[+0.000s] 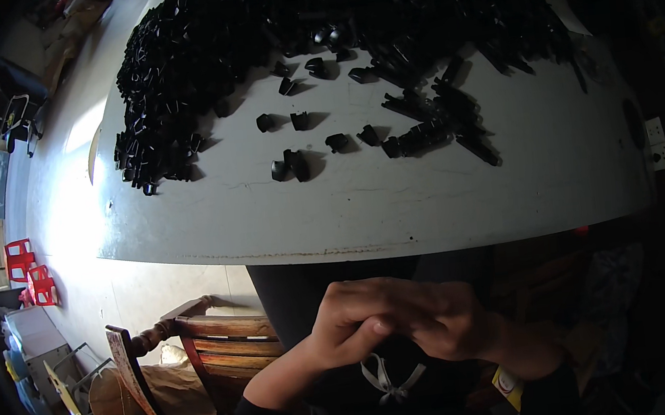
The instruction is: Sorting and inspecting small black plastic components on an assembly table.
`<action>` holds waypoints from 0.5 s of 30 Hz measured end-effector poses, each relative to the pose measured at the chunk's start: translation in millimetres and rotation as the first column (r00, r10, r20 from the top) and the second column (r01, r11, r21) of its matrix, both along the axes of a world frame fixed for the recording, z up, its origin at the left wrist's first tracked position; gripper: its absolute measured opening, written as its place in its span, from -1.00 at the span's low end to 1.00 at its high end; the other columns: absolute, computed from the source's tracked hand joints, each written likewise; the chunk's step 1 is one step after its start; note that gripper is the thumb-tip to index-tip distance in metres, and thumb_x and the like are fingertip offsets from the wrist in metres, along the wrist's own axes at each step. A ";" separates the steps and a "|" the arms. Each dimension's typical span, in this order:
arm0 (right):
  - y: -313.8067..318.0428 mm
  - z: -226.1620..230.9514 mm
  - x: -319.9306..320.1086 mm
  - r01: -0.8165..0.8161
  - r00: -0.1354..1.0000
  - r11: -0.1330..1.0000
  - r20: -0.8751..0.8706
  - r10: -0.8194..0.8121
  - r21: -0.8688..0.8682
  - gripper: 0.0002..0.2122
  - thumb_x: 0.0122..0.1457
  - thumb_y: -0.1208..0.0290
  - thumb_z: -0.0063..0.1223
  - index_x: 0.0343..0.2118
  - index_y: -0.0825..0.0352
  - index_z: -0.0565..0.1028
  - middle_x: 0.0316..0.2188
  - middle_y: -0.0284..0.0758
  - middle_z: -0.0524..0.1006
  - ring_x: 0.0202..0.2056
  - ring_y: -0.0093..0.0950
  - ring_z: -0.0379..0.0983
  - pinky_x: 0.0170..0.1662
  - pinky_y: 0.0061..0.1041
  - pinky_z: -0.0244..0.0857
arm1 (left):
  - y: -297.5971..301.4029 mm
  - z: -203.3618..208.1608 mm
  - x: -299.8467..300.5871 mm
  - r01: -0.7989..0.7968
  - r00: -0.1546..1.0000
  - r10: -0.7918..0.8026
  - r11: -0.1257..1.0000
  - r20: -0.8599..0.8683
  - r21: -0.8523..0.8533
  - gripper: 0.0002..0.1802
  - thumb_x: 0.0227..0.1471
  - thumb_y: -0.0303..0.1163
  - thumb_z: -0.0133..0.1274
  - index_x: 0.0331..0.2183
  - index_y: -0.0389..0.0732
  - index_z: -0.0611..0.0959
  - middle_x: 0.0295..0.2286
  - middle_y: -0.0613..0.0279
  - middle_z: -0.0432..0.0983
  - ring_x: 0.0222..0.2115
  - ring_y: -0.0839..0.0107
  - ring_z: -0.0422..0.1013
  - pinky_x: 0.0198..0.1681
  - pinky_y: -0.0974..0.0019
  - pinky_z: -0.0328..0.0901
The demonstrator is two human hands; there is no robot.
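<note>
My left hand (358, 318) and my right hand (456, 322) are brought together above my lap, just in front of the table's near edge. The fingers of both are bent and overlap each other, and anything held between them is hidden. Beyond them, on the white table (333, 215), lie several loose small black plastic caps (296, 165). A heap of similar small black pieces (167, 103) covers the far left. Longer black plastic pieces (452, 114) lie crossed over one another at the right, in front of a dark pile (440, 2).
A wooden chair (229, 340) with a slatted back stands at my left, near the table edge. Farther left are red plastic stools (41, 285) on the pale floor (65, 203). A white wall socket (657, 142) shows at the right.
</note>
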State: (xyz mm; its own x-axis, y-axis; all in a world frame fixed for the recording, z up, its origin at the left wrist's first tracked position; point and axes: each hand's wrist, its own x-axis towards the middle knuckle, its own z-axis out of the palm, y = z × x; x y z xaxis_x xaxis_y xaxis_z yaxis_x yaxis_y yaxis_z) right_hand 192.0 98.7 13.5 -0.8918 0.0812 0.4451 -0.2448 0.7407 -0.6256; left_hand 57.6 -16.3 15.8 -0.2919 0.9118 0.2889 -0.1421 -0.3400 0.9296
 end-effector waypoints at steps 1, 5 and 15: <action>-3.4 0.2 1.0 0.002 1.000 1.000 0.001 -0.002 0.002 -0.80 -0.04 0.55 0.18 -0.28 0.37 0.55 -0.31 -0.27 0.52 -0.54 -0.51 0.47 -0.57 -0.59 0.38 | 1.7 -0.7 2.3 0.002 1.000 -0.002 1.000 0.001 0.002 -0.39 0.25 -0.06 -0.22 -0.51 -0.38 0.65 -0.40 -0.07 0.60 -0.29 0.06 0.54 -0.14 0.12 0.41; -9.2 11.7 -0.5 -0.056 0.998 0.998 0.015 0.056 0.023 -0.84 -0.06 0.55 0.24 -0.38 0.41 0.53 -0.38 -0.25 0.51 -0.38 -0.35 0.55 -0.36 -0.46 0.49 | 0.8 -10.8 4.4 0.084 0.989 -0.087 0.996 0.120 0.033 -0.40 0.26 -0.06 -0.24 -0.48 -0.38 0.64 -0.34 -0.09 0.58 -0.26 0.05 0.52 -0.13 0.13 0.39; 83.8 -19.6 -65.9 0.426 0.900 0.905 0.095 -0.426 0.016 -0.81 0.03 0.54 0.13 -0.35 0.34 0.32 -0.49 -0.24 0.45 -0.48 -0.31 0.46 -0.43 -0.40 0.30 | 14.6 1.0 -93.9 -0.502 -0.044 0.062 0.861 -0.997 0.076 -0.65 -0.17 -0.60 0.01 -0.23 -0.22 0.63 -0.18 0.21 0.51 -0.20 0.25 0.39 -0.13 0.23 0.29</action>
State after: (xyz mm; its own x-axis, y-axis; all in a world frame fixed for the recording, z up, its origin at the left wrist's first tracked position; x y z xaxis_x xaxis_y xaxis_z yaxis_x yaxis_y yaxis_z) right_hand 126.1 182.5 -6.1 -0.8091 0.4647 0.3598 0.1532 0.7577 -0.6343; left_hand -36.3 -1.8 16.8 -0.1954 0.9130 0.3582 0.9799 0.1668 0.1095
